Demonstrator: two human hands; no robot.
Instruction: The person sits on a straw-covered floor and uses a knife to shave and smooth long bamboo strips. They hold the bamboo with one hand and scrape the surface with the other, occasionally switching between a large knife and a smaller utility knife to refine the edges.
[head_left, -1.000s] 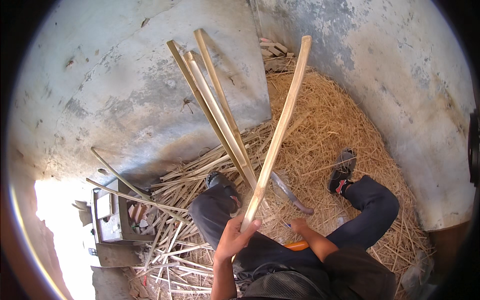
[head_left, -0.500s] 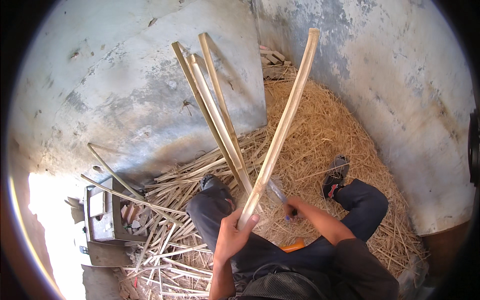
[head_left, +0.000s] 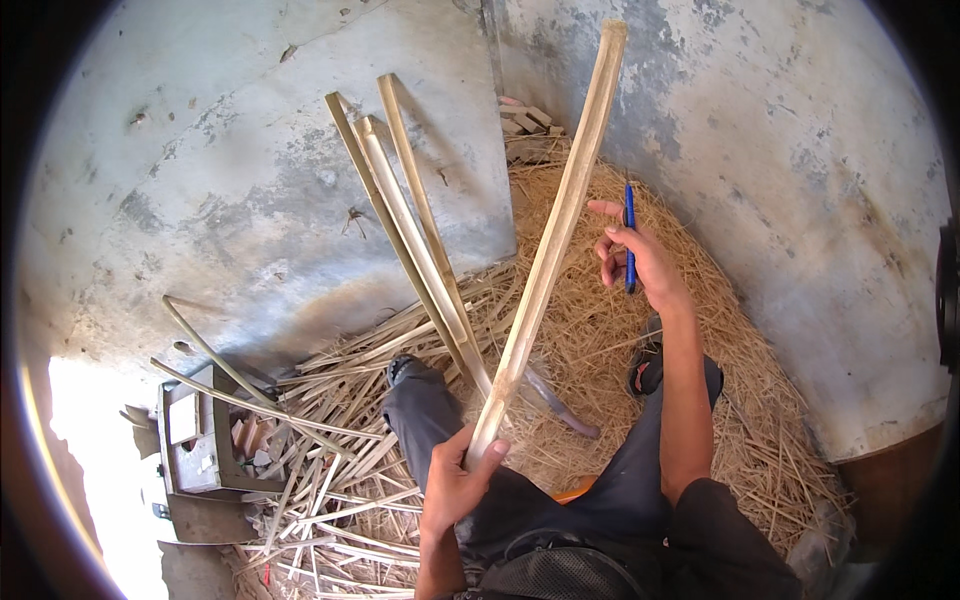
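My left hand (head_left: 458,485) is closed around the lower end of a long split bamboo strip (head_left: 553,240), which slants up and away to the right. On the right, my raised right hand (head_left: 645,262) pinches a slim blue pen (head_left: 630,245) beside the strip's upper half, apart from it. Its other fingers are partly spread. Below, a knife-like tool with a greyish blade (head_left: 545,390) lies on the shavings between my legs, partly hidden by the strip. Several more bamboo strips (head_left: 405,220) lean on the wall left of the held one.
Cut bamboo slats (head_left: 340,400) are heaped at the left. A pile of fine shavings (head_left: 590,250) covers the floor ahead and right. An open box of scraps (head_left: 215,435) stands at far left. Weathered walls (head_left: 250,170) meet in a corner, with bricks (head_left: 527,118) there.
My right hand has risen from low between my legs to beside the bamboo strip's upper half, with the blue pen now clearly visible. The left hand keeps its hold.
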